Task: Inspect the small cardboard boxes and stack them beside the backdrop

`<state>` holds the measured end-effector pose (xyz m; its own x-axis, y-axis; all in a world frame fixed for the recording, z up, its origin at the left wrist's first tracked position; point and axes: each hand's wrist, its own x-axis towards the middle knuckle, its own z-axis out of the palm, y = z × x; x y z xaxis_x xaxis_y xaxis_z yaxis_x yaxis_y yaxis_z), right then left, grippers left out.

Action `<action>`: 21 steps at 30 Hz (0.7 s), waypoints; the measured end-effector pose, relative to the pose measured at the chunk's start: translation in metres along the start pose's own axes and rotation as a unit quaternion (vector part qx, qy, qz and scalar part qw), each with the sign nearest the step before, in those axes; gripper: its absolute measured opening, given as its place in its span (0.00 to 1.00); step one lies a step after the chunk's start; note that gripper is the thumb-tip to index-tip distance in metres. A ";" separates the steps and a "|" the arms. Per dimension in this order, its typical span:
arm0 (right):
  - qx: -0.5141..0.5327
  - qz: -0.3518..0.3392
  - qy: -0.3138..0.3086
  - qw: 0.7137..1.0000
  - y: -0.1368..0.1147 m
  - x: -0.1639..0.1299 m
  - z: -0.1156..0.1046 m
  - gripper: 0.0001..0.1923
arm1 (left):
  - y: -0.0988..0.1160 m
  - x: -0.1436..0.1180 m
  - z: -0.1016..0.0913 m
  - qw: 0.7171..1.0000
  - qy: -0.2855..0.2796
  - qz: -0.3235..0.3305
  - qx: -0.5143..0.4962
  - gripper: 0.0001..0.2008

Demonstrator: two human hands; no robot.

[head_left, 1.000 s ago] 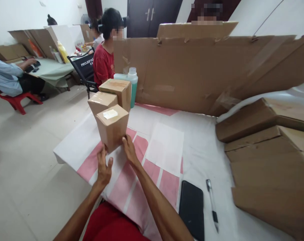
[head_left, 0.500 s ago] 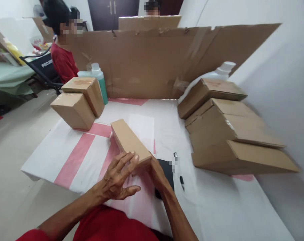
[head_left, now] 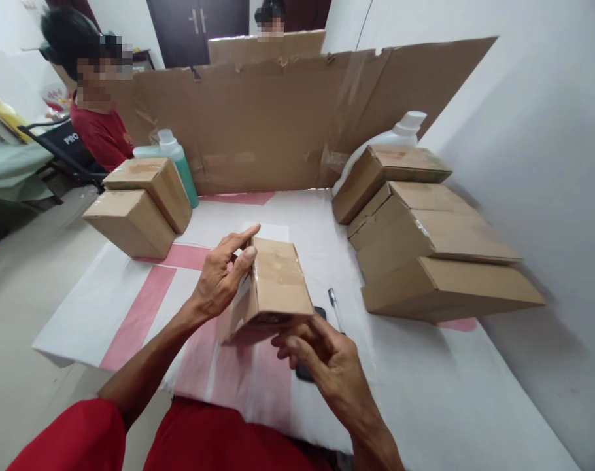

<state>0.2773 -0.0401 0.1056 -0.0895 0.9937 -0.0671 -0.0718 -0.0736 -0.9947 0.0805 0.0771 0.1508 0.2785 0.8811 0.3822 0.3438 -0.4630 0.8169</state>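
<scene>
A small brown cardboard box (head_left: pixel 282 278) is tilted between my two hands over the table's near middle. Clear tape runs along its upper face, and its near end faces me, partly in shadow. My left hand (head_left: pixel 223 275) grips the box's left side, thumb at the upper edge and fingers partly hidden behind it. Under the near right corner, the curled fingers of my right hand (head_left: pixel 327 360) hold the box from below. A black flat object (head_left: pixel 305 374) lies beneath that hand, mostly covered. Just right of the box lies a pen (head_left: pixel 333 301).
Two cardboard boxes (head_left: pixel 131 222) and a bottle of green liquid (head_left: pixel 182 170) stand at left. Several boxes (head_left: pixel 400 261) and a white bottle (head_left: pixel 405 127) are at right. A cardboard partition (head_left: pixel 258 124) closes the table's back. Beyond it, a person in red (head_left: pixel 99 134) sits at left.
The box has been turned so its taped face now shows on top. My left hand moved from its near top to its left side; my right hand shifted under the near corner. The view shifted.
</scene>
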 end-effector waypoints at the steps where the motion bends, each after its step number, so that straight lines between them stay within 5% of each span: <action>1: -0.017 0.011 0.027 0.999 -0.006 -0.002 0.002 0.21 | -0.001 -0.001 0.002 0.999 -0.011 -0.035 -0.021 0.27; 7: -0.091 0.047 0.092 0.990 0.003 -0.002 0.007 0.23 | -0.041 -0.032 0.031 0.976 -0.070 -0.192 -0.079 0.27; 14: -0.180 0.048 0.137 0.973 0.063 0.029 0.000 0.30 | -0.117 -0.061 0.074 0.967 -0.016 -0.253 0.020 0.27; 21: -0.170 0.083 0.115 0.975 0.066 0.016 -0.022 0.26 | -0.111 -0.065 0.056 0.980 0.003 -0.200 0.012 0.22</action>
<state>0.2935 -0.0275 0.0373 0.1555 0.9660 -0.2067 0.2610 -0.2420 -0.9345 0.0740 0.0657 0.0110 0.1115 0.9931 0.0365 0.4453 -0.0828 0.8916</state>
